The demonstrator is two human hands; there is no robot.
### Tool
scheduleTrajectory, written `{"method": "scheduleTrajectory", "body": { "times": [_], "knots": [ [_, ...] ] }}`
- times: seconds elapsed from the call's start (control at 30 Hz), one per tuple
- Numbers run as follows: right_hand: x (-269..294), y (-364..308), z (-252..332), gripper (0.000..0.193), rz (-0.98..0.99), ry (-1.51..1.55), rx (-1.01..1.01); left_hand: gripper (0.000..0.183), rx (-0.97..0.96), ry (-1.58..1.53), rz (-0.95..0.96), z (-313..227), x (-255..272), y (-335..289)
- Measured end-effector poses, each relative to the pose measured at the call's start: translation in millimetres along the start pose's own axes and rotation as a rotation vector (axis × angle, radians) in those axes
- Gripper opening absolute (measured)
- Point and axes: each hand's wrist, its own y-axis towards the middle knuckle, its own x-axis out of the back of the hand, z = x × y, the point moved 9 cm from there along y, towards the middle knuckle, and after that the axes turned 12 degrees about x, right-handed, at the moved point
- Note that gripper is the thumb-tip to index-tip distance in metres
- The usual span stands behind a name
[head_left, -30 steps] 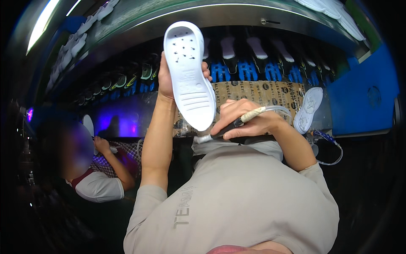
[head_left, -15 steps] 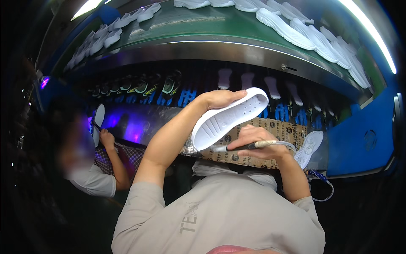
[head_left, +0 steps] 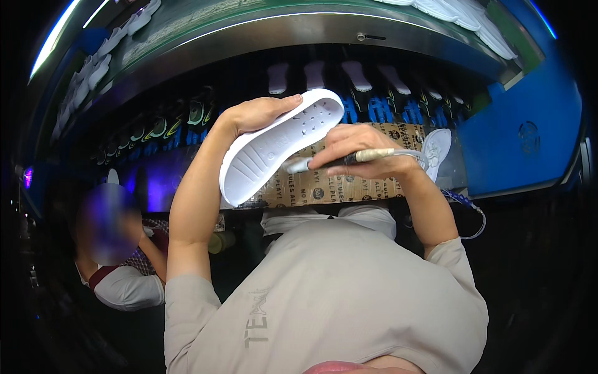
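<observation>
My left hand (head_left: 261, 115) grips a white shoe sole (head_left: 274, 146) by its far side edge, thumb near the toe end. The sole is tilted, with its hollow inner face toward me, showing ribs at the heel and small holes at the forefoot. My right hand (head_left: 367, 146) is closed around a brush (head_left: 374, 154) with a dark and cream handle, and a thin clear tube runs from its back end. Its pale bristles (head_left: 299, 166) are beside the sole's near edge, around mid-length; whether they touch it I cannot tell.
Printed cardboard (head_left: 299, 190) covers the bench below my hands. Another white sole (head_left: 437, 149) lies at its right end. A conveyor belt (head_left: 249, 19) with white soles passes beyond, behind a metal rail (head_left: 286, 34). Shoe parts hang beneath it. A co-worker (head_left: 128, 287) sits at left.
The whole view has shifted, so things appear farther left and higher. Relative to the sole, the brush has moved from by the heel to beside the middle. Both hands keep their holds.
</observation>
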Motion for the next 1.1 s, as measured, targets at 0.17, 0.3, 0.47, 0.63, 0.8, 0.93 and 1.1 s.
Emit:
{"method": "scheduleTrajectory", "body": {
  "times": [0.17,0.3,0.47,0.63,0.8,0.93,1.1],
  "knots": [
    [9,-4,1,0.032,0.051,-0.118,0.067,0.068,-0.023,-0.003,-0.092,-5,6,-17],
    [27,-9,-15,0.03,-0.057,-0.235,-0.099,0.067,-0.039,-0.022,-0.071,-3,8,-22],
    [35,-11,-9,0.032,0.0,-0.153,0.067,0.069,0.039,0.028,-0.1,6,19,-20],
    [43,-17,-11,0.032,0.018,-0.34,0.018,0.072,-0.055,-0.054,-0.12,-4,22,-29],
    [85,-41,-2,0.029,-0.483,0.005,0.142,0.067,-0.668,-0.668,0.372,-99,63,-54],
    [79,-45,-9,0.027,-0.533,-0.008,0.043,0.055,-0.717,-0.913,-0.369,-148,228,-35],
    [49,-72,-31,0.03,-0.444,0.015,-0.103,0.056,-0.304,-0.096,-1.367,-48,386,-71]
  ]
}}
